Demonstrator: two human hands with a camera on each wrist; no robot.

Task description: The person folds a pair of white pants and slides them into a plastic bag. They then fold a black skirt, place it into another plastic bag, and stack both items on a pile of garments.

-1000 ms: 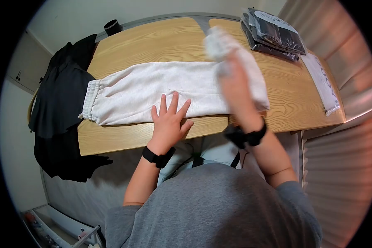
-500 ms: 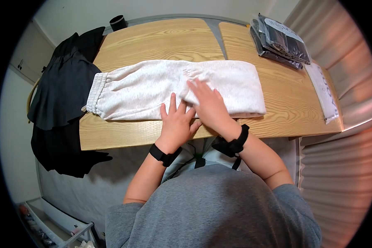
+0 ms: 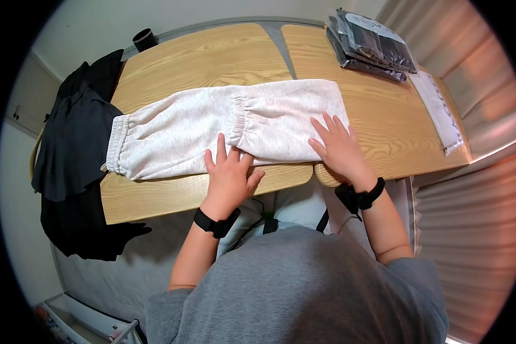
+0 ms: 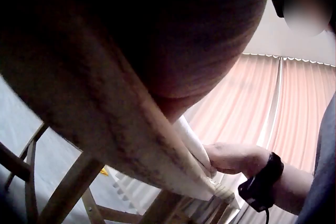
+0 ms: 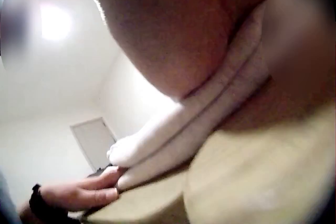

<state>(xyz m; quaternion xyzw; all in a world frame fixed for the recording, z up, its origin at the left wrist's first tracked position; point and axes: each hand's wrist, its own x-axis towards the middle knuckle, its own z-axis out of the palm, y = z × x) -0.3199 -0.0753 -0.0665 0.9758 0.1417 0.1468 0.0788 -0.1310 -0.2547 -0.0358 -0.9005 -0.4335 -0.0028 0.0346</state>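
Observation:
Pale heathered sweatpants lie across the table, their right part folded back over. The folded-over elastic cuff sits mid-length, and a second gathered band is at the left end. My left hand rests with spread fingers on the near edge, some fingertips right at the cuff's lower corner. In the right wrist view, the left hand meets the edge of the stacked layers. Flat on the folded right end lies my right hand, fingers extended. The left wrist view shows the right hand partly, at the fabric's edge.
Dark clothing hangs over the table's left end. Plastic-bagged dark garments are stacked at the back right, beside a flat white package. A black cup-like container stands behind the wooden table; a gap separates two tabletops.
The right hand first laid the lifted end of the sweatpants back leftward toward the left hand. It then moved right, onto the folded end. The left hand stayed nearly in place.

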